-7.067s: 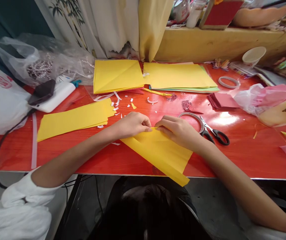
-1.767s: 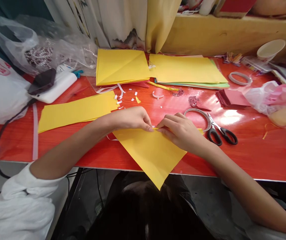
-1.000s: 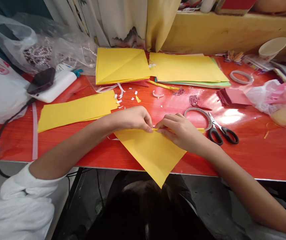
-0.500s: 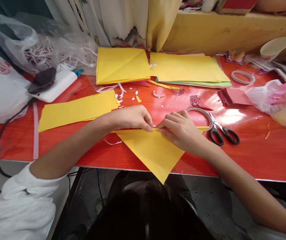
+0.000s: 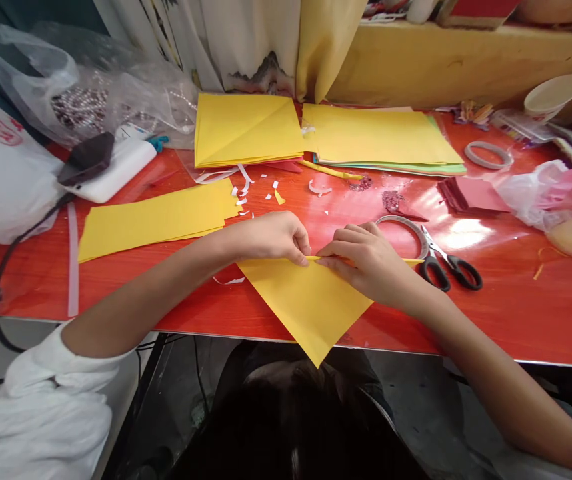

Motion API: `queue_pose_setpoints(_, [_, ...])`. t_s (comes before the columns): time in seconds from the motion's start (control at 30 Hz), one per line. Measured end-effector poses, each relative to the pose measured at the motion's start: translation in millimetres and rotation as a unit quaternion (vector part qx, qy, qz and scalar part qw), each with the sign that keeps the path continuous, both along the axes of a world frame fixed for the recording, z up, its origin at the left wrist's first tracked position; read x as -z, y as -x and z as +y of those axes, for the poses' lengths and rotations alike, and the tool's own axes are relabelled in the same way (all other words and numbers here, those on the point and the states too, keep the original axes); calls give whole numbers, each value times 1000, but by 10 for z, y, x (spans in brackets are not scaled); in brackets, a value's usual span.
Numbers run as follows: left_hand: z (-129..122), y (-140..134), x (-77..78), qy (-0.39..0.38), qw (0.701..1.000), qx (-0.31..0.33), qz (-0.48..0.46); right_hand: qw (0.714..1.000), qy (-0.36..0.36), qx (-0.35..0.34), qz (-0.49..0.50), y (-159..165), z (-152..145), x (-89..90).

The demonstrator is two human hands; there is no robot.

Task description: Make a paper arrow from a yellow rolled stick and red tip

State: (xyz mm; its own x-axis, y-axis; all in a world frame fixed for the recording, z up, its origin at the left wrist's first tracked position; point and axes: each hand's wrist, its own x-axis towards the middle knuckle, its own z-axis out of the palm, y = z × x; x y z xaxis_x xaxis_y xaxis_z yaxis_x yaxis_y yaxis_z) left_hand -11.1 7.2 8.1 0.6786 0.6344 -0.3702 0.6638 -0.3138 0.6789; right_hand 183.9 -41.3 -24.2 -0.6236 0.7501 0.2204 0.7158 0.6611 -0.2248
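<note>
Yellow sheet (image 5: 311,303): edge rolled thin | tip pointed (blunter earlier) | your left hand (image 5: 277,238) and right hand (image 5: 363,259) pinch it, closed-fingered

A glossy red tabletop (image 5: 526,313) spans mid-frame, with 1 bright glare patch (image 5: 459,232) at centre right. Across the top hang a pale curtain (image 5: 246,37) (a dark mountain shape near its hem) and a yellow drape (image 5: 326,40), beside a yellowish ledge (image 5: 441,63) at upper right; grey floor (image 5: 419,393) shows at lower right.
</note>
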Motion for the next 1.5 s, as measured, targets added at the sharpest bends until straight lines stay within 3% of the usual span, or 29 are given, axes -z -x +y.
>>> queue_pose_setpoints(0.23, [-13, 37, 1, 18, 999, 4, -32, 999, -47, 19, -13, 10, -11, -8])
queue_pose_setpoints(0.5, [-27, -2, -37, 3, 1000, -6, -1, 998, 61, 11, 19, -20, -4, -67])
queue_pose_setpoints(0.73, [-18, 8, -14, 12, 1000, 4, -6, 1000, -6, 16, -6, -4, -12, -4])
queue_pose_setpoints(0.97, [3, 33, 12, 0, 1000, 6, -25, 999, -30, 20, -2, -9, -10, 19])
queue_pose_setpoints(1.23, [-16, 2, 1, -12, 999, -11, -29, 998, 56, -5, 21, -20, -4, -72])
queue_pose_setpoints(1.5, [-10, 28, 11, -9, 1000, 12, -26, 999, -36, 8, 2, 27, -25, -10])
